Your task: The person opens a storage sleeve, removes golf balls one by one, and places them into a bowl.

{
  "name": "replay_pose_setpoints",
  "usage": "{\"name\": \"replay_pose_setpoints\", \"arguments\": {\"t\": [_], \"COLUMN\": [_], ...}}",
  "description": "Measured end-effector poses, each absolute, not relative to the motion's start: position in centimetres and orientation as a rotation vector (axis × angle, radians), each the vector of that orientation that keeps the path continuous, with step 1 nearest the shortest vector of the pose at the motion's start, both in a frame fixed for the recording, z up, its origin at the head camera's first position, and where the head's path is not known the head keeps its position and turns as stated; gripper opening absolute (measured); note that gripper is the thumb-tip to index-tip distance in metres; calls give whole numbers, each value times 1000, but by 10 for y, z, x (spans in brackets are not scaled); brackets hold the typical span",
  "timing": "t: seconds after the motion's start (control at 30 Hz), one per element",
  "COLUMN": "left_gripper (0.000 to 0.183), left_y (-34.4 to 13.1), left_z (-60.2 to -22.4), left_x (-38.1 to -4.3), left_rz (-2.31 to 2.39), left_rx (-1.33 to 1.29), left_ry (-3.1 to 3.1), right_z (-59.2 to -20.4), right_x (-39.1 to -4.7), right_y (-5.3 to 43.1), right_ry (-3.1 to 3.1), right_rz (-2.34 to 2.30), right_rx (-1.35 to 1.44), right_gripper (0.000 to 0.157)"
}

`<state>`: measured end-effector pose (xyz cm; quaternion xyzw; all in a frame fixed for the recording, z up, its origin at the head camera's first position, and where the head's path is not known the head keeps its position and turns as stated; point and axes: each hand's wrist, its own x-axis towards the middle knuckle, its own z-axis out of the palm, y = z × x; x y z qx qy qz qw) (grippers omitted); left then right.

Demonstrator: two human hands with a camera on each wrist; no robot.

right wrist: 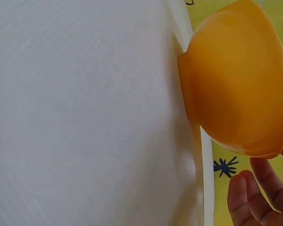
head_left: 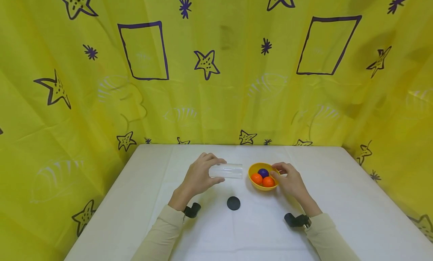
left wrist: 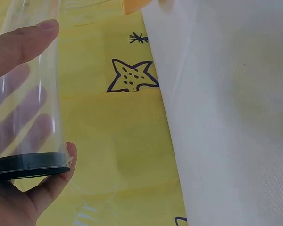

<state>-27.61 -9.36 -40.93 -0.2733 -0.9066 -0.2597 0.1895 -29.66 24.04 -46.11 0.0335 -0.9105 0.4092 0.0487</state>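
In the head view my left hand (head_left: 201, 172) grips a clear plastic tube (head_left: 233, 171), thumb on one side and fingers on the other. The tube lies sideways, its free end toward a yellow bowl (head_left: 254, 185). A black cap (left wrist: 33, 162) closes the end near my palm. Two orange balls (head_left: 256, 178) and a dark blue ball (head_left: 263, 173) sit in the bowl. At its right rim is my right hand (head_left: 290, 180), thumb and fingers reaching over the edge with a gap between them. The right wrist view shows fingertips (right wrist: 262, 165) right at the rim.
A black round disc (head_left: 233, 203) lies on the white table (head_left: 209, 231) in front of the tube and bowl. Behind the table hangs a yellow curtain (head_left: 233, 103) with star drawings. Dark wrist cameras (head_left: 295, 220) are strapped on both forearms.
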Motion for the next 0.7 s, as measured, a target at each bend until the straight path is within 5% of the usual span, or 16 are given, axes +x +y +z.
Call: {"name": "replay_pose_setpoints", "arguments": {"t": [0.7], "left_gripper": [47], "left_y": [-94], "left_z": [-411], "left_x": [-277], "left_rz": [-759], "left_rx": [-746], "left_ry": [-2597], "right_z": [-444], "right_x": [-292], "right_y": [235], "right_ry": [-2709], "right_rz": [1251], "right_rx": [106], "right_gripper": [38]}}
